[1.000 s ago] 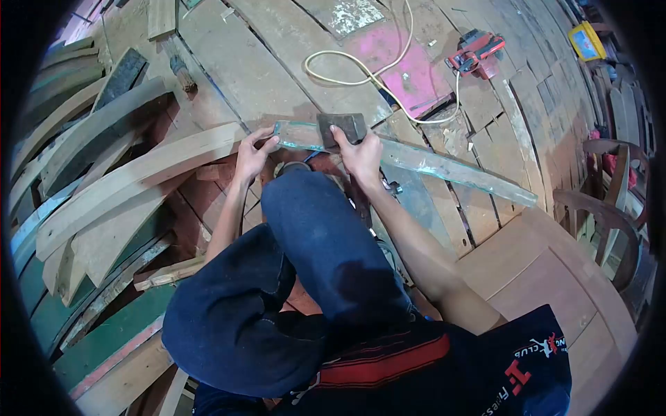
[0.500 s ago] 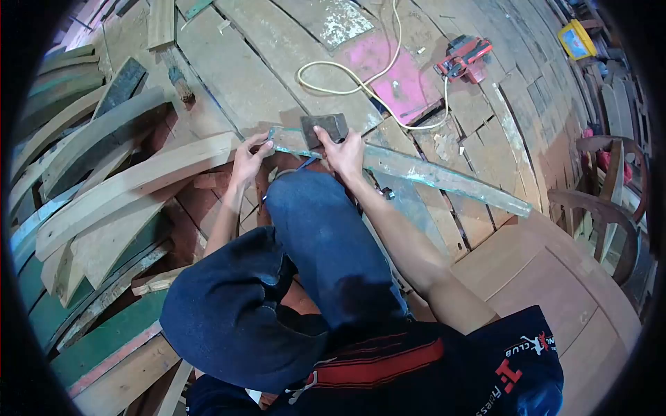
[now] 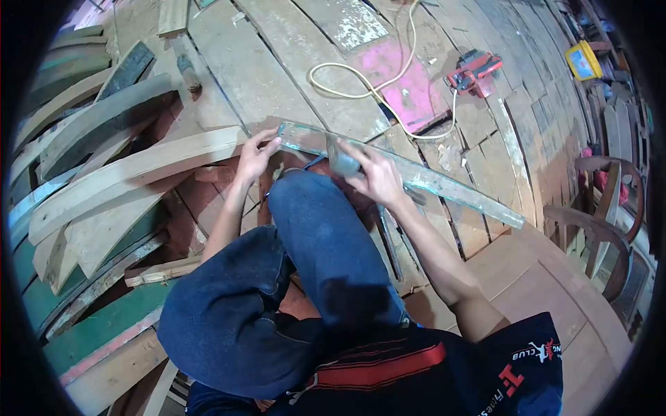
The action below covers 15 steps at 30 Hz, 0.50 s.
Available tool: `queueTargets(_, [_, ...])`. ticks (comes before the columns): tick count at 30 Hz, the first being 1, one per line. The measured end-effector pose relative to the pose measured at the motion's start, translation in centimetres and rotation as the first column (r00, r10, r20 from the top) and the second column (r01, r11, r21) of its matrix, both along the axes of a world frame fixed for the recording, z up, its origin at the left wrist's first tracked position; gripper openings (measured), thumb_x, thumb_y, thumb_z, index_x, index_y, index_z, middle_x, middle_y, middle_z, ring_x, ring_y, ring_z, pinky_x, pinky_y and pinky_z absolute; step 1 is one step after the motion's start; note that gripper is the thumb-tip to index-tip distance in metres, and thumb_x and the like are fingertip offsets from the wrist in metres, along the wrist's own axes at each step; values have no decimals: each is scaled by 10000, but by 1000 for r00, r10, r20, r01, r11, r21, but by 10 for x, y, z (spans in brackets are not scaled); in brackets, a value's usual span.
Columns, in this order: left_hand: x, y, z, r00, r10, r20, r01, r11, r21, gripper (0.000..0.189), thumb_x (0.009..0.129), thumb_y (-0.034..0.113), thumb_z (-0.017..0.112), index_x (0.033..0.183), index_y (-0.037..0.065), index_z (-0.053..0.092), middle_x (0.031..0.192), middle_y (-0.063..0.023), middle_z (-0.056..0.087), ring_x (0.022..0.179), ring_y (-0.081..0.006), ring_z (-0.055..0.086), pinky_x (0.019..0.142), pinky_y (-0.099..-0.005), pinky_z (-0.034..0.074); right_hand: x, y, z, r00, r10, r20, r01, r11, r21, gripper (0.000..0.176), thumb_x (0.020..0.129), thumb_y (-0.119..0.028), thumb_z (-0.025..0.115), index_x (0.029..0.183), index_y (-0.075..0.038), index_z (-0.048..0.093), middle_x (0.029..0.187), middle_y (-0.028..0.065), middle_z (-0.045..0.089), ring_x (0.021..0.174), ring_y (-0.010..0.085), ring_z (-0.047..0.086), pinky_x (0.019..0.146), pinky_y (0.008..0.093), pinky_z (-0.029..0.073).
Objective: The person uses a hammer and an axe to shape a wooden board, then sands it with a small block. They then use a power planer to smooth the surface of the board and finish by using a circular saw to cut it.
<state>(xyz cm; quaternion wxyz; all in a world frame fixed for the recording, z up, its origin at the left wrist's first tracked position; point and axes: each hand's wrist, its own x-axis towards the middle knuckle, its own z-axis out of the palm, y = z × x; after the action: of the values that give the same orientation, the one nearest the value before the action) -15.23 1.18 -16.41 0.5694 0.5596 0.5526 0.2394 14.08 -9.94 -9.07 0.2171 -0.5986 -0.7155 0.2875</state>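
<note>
Half a second earlier the dark block (image 3: 339, 161) had lain flat on the plank (image 3: 451, 190), close to its near-left end and fully in view under the right hand (image 3: 378, 177). By this moment the right hand had carried it farther along the plank toward the middle. The block stood tipped on edge, and only a grey sliver of it showed beyond the fingers. The right hand was closed around it, knuckles up, pressing it against the plank's upper face. Whether the block's whole edge touched the wood could not be made out under the fingers.

The left hand (image 3: 255, 154) had kept its place, its fingers pinching the plank's left end and holding it steady. The plank itself had barely shifted: it ran across the raised knee (image 3: 312, 215), with its far end resting low on the floor (image 3: 277, 62).

Judged from that, the working stroke had travelled from the plank's end toward its middle, while the flaking teal stretch beyond the right hand looked untouched.

Beyond the plank lay a cream cable (image 3: 361, 82) and a red power tool (image 3: 475, 69). Off its left end sat the stacked curved wooden pieces (image 3: 125, 173)
</note>
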Motion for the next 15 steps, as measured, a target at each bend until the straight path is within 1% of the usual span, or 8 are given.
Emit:
queueTargets(2, [-3, -4, 8, 996, -43, -75, 46, 998, 44, 332, 966, 118, 633, 1278, 2, 640, 1074, -95, 724, 1011, -130, 654, 891, -285, 523, -5, -7, 4, 966, 130, 222, -112, 990, -91, 887, 739, -221, 790, 1523, -327, 388, 1076, 194, 604, 734, 378, 659, 680, 466, 573])
queueTargets(3, [-8, -5, 6, 996, -57, -75, 60, 997, 45, 336, 955, 102, 615, 1272, -9, 633, 1053, -111, 729, 984, -157, 672, 899, -313, 528, -6, -13, 0, 956, 152, 250, -135, 987, -81, 901, 738, -230, 791, 1528, -341, 373, 1116, 194, 593, 746, 369, 662, 671, 457, 578])
queueTargets(4, [-18, -3, -4, 993, -77, -87, 88, 988, 126, 350, 952, 132, 618, 1276, -1, 628, 1056, -124, 734, 966, -185, 689, 914, -339, 531, -5, -17, -8, 945, 179, 272, -172, 984, -49, 916, 736, -239, 793, 1533, -355, 358, 1155, 193, 582, 759, 361, 665, 662, 448, 583])
queueTargets(5, [-23, -2, 25, 984, -100, -146, 121, 982, 145, 337, 956, 156, 614, 1261, 13, 643, 1087, -140, 732, 981, -209, 695, 921, -352, 530, -6, -18, -12, 925, 195, 325, -226, 973, 58, 921, 724, -245, 800, 1530, -361, 369, 1124, 182, 598, 801, 331, 677, 631, 433, 581])
queueTargets(6, [-36, 2, 21, 978, -113, -174, 147, 969, 197, 317, 960, 173, 617, 1240, 30, 660, 1108, -144, 730, 988, -221, 698, 915, -356, 529, -6, -19, -16, 914, 195, 357, -247, 963, 105, 940, 704, -256, 814, 1531, -347, 376, 1094, 165, 611, 832, 302, 685, 631, 429, 580])
queueTargets(8, [-61, 6, 39, 969, -162, -186, 174, 984, 49, 317, 963, 212, 627, 1222, 35, 672, 1128, -151, 725, 1001, -233, 696, 910, -364, 529, -5, -27, -28, 907, 167, 388, -204, 977, 58, 977, 663, -288, 840, 1532, -303, 393, 1093, 159, 630, 800, 292, 692, 641, 427, 569])
queueTargets(14, [-98, 26, 142, 831, -422, -363, 472, 880, 58, 354, 968, 318, 621, 1176, 41, 691, 1133, -170, 711, 1075, -309, 668, 949, -389, 506, -4, -20, -28, 942, 160, 295, -134, 985, -105, 993, 702, -333, 843, 1554, -264, 339, 1017, 189, 663, 847, 367, 686, 747, 500, 546])
queueTargets(15, [-86, 27, 191, 782, -464, -416, 493, 869, -42, 363, 965, 328, 622, 1172, 38, 694, 1143, -180, 706, 1085, -329, 662, 954, -389, 505, -4, -22, -30, 953, 153, 261, -125, 985, -118, 995, 706, -335, 844, 1556, -262, 332, 1001, 193, 667, 858, 379, 683, 763, 511, 542])
